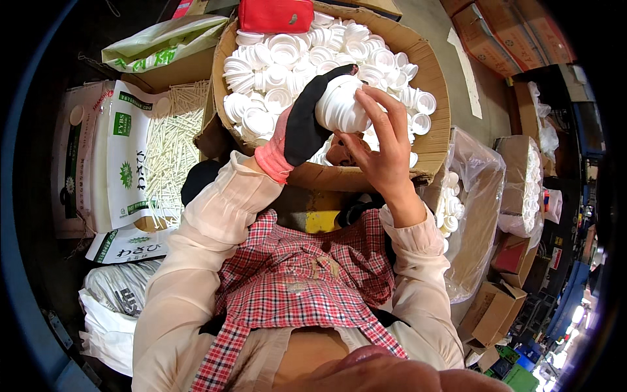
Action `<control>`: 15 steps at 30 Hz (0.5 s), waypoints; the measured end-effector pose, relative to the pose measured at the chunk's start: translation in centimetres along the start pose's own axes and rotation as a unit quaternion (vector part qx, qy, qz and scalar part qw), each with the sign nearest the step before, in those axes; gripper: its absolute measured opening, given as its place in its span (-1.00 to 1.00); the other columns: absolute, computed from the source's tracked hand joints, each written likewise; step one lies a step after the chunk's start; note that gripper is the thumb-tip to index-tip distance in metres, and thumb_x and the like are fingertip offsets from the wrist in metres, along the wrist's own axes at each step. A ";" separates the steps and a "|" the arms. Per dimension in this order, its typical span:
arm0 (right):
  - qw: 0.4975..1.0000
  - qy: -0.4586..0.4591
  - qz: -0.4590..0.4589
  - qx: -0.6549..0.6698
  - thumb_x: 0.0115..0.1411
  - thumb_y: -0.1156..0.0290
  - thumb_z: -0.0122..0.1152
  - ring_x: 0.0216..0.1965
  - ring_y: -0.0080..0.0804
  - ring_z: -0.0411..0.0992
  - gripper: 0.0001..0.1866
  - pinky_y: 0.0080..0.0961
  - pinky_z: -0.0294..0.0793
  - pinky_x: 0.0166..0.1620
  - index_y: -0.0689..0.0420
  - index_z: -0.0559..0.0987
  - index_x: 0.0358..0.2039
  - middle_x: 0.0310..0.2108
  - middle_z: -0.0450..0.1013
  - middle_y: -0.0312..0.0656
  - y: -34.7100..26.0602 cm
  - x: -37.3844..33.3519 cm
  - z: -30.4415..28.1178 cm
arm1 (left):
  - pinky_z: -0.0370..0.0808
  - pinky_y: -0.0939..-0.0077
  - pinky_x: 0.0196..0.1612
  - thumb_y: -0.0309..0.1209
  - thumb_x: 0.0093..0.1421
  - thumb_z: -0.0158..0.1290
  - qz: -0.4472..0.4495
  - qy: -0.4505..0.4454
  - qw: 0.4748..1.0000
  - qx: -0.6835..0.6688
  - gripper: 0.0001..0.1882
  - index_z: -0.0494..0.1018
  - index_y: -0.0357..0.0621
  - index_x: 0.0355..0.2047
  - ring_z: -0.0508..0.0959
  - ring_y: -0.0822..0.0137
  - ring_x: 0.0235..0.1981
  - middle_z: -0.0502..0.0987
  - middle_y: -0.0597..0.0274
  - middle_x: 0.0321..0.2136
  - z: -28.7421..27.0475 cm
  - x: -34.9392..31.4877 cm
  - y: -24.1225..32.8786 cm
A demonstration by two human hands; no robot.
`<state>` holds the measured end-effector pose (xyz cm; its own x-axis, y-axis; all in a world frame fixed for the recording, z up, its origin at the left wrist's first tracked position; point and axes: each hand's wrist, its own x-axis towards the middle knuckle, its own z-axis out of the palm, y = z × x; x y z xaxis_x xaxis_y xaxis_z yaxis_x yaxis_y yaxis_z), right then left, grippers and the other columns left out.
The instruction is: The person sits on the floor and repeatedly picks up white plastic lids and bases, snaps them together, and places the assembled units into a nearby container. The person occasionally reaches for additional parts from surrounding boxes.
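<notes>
A short stack of white ridged plastic caps is held up over a large open carton heaped with similar loose white caps. Around the left side of the stack wraps my left hand, in a black glove with a pink cuff. My bare right hand bends its fingers over the right side, fingertips on the caps, its thumb below them. The inner faces of the caps and part of the left fingers are hidden. On the carton's far edge lies a red pouch.
To the left, a printed white bag borders a box of thin pale sticks. At right stand a plastic-lined carton, another with stacked white caps, and a small open carton. Brown boxes sit far right.
</notes>
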<state>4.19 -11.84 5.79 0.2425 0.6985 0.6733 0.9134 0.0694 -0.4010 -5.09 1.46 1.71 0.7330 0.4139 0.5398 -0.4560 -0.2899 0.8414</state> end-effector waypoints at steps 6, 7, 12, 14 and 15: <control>1.000 -0.003 -0.010 -0.008 -0.23 0.61 0.44 -0.09 -0.16 0.32 -0.31 -0.44 0.47 -0.22 0.11 0.46 0.01 -0.01 0.32 -0.08 -0.1 0.1 0.0 | 0.34 0.48 0.11 -0.53 0.11 0.11 -0.153 0.019 0.943 -0.295 -0.40 0.21 -0.28 0.17 0.40 0.34 0.05 0.36 0.16 0.10 -0.1 -0.7 -1.1; 1.000 -0.015 -0.009 0.002 -0.22 0.58 0.44 -0.08 -0.14 0.31 -0.32 -0.42 0.44 -0.16 0.11 0.45 0.01 -0.01 0.32 -0.08 -0.1 0.2 -0.1 | 0.34 0.48 0.10 -0.51 0.13 0.10 -0.223 0.033 0.868 -0.443 -0.41 0.20 -0.28 0.18 0.40 0.35 0.05 0.36 0.17 0.10 0.0 -1.0 -1.5; 0.935 0.057 0.227 0.268 0.16 0.23 0.20 -0.04 -0.37 0.33 -0.51 -0.45 0.29 0.03 0.25 0.41 0.02 -0.04 0.39 -0.15 0.5 0.1 0.0 | 0.30 0.50 0.12 -0.47 0.10 0.11 -0.186 -0.034 0.941 -0.279 -0.34 0.18 -0.27 0.21 0.37 0.40 0.06 0.33 0.20 0.13 0.6 0.4 1.5; 0.865 0.076 0.348 0.354 0.33 0.03 -0.12 -0.24 -0.53 0.37 -0.45 -0.62 0.33 -0.15 0.34 0.48 -0.09 -0.24 0.47 -0.17 1.9 0.1 0.7 | 0.27 0.50 0.14 -0.45 0.07 0.14 -0.148 -0.075 0.965 -0.203 -0.30 0.17 -0.27 0.22 0.35 0.40 0.08 0.32 0.20 0.14 0.9 0.2 0.8; 0.810 0.102 0.433 0.382 0.35 -0.04 -0.22 -0.40 -0.57 0.34 -0.39 -0.61 0.31 -0.31 0.34 0.54 -0.29 -0.44 0.45 -0.24 1.7 0.4 1.4 | 0.25 0.49 0.15 -0.45 0.06 0.15 -0.128 -0.094 0.973 -0.164 -0.28 0.16 -0.27 0.23 0.34 0.40 0.09 0.32 0.19 0.15 1.1 0.0 0.4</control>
<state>5.40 -10.47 4.49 0.8048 0.5935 -0.0094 -0.0786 0.0909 -0.9928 -4.73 0.41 2.07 0.9094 0.2619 0.3231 -0.3601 0.1067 0.9268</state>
